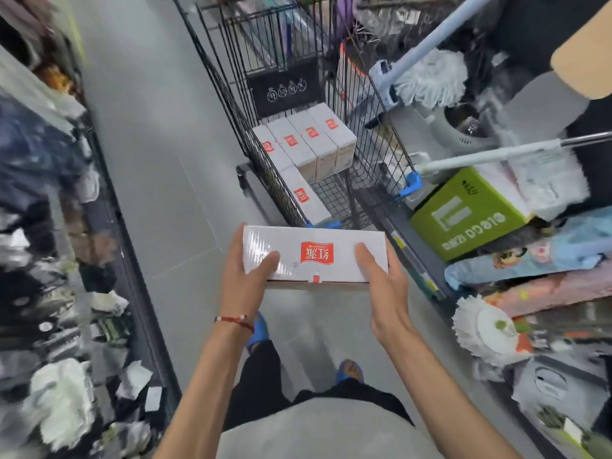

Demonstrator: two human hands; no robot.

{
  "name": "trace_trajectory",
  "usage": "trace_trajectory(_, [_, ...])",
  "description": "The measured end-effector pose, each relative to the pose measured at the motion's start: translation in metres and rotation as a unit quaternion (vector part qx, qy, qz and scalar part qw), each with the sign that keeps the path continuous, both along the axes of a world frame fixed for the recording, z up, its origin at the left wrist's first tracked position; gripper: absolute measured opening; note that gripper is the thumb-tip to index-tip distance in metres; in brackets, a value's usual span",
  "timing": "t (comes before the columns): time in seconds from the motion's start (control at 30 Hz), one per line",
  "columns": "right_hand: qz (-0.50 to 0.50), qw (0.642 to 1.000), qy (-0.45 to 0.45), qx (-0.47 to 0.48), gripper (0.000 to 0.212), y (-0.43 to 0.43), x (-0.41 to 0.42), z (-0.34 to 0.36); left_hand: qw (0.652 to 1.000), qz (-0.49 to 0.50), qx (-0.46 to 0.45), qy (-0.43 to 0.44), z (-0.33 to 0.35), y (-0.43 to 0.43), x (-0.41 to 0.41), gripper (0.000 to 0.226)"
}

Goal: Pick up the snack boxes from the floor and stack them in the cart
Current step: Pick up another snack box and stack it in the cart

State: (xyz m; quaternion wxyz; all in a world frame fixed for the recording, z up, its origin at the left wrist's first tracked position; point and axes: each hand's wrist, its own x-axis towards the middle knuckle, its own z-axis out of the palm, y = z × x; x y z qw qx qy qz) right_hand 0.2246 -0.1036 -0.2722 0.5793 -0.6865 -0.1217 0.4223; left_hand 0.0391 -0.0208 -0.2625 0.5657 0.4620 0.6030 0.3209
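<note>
I hold a white snack box [314, 241] with a red logo level in front of me, just short of the cart's near end. My left hand [246, 279] grips its left end and my right hand [384, 276] grips its right end, thumbs on top. The black wire cart [381, 154] stands ahead on the grey floor. Inside it, several matching white boxes [308, 140] stand side by side in a row, and one more box [306, 197] lies lengthwise along the cart's left wall. The cart's right half shows bare wire mesh.
Store shelves flank the aisle. On the right are a green carton [463, 213], mops [427, 77] with long handles sticking out towards the cart, and a round white mop head [486, 329]. The blurred left shelf [49, 226] holds packaged goods. Grey floor [159, 144] runs left of the cart.
</note>
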Motion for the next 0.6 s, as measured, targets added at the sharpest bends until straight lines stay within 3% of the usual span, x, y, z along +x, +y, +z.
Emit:
trace_trajectory(0.23, [-0.115,0.993,0.011,0.008,0.019,0.083,-0.055,-0.002,0.994,-0.101,0.030,0.020,0.022,0.115,-0.031,0.064])
trace_trajectory(0.6, [-0.241,0.970,0.009,0.019,0.035,0.184,-0.036,-0.003,0.977,-0.209,0.029,0.021,0.020,0.255,0.016,0.077])
